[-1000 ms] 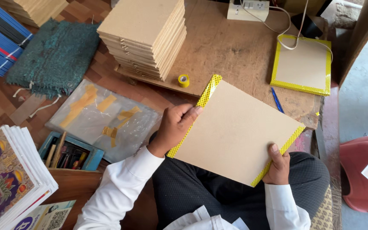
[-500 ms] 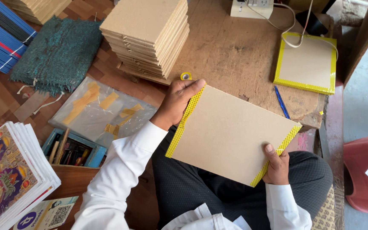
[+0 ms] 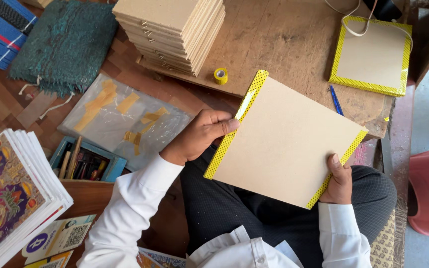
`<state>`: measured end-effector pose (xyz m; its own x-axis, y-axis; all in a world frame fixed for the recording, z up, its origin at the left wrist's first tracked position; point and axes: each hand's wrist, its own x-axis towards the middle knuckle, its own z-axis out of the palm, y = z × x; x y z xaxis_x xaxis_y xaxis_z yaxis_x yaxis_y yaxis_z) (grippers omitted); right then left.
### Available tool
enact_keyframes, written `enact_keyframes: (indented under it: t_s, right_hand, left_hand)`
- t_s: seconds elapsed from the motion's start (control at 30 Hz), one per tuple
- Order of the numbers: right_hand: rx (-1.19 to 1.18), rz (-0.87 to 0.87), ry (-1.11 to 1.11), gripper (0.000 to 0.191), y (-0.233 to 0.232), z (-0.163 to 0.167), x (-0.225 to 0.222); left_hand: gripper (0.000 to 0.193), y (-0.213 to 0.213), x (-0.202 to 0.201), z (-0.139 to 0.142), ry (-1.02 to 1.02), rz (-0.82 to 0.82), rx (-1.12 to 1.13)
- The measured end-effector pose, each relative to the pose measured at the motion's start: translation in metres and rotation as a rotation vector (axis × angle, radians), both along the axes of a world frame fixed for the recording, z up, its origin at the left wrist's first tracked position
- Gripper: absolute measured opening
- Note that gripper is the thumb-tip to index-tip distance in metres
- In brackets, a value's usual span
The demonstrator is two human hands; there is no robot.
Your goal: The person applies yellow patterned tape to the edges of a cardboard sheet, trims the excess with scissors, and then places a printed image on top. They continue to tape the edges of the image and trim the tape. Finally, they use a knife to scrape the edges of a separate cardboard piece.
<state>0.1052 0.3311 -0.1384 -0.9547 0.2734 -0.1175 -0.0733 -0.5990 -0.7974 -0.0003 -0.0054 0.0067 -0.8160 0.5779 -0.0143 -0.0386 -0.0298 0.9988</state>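
Two edges of your board [image 3: 286, 144] carry yellow dotted tape; the others look bare. Left hand [image 3: 199, 136] pinches one taped edge, right hand [image 3: 337, 181] grips the other, over your lap beside the bench [image 3: 284, 44].

Soft, even daylight; a sharp picture throughout.

No hard shadows fall on the table [image 3: 284, 39]; a faint one lies under the board [image 3: 286, 144]. The plastic sheet [image 3: 125, 119] gives a mild sheen, and the floor at the right edge looks brightest.
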Motion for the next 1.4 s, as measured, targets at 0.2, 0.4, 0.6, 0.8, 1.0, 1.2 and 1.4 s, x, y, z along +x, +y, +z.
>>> enact_keyframes:
  t_s: [0.2, 0.4, 0.6, 0.8, 1.0, 1.2, 1.4]
  right_hand:
    - [0.054, 0.025, 0.024, 0.070, -0.004, 0.003, 0.001]
    - [0.113, -0.004, -0.003, 0.072, -0.001, -0.003, 0.004]
    - [0.167, 0.063, 0.052, 0.076, 0.017, 0.015, -0.006]
    - [0.556, 0.219, -0.039, 0.050, 0.059, 0.055, -0.062]
    - [0.927, -0.175, -0.135, 0.034, 0.118, 0.048, -0.153]
    - [1.621, -0.065, -0.370, 0.037, 0.108, 0.005, -0.175]
    - [1.805, -0.008, -0.274, 0.035, 0.101, -0.017, -0.211]
  left_hand:
    - [0.038, -0.003, 0.006, -0.001, 0.029, 0.047, -0.028]
    - [0.042, -0.002, 0.016, 0.000, 0.204, 0.137, -0.222]
    - [0.030, -0.006, 0.011, 0.009, -0.270, 0.037, -0.036]
    - [0.038, -0.002, 0.009, -0.016, -0.272, -0.073, 0.081]
    - [0.041, 0.019, -0.005, -0.067, -0.447, 0.258, 0.401]
    - [0.045, 0.078, -0.051, -0.147, -0.413, 0.428, 0.533]
    - [0.048, 0.126, -0.090, -0.225, -0.636, 0.379, 0.611]
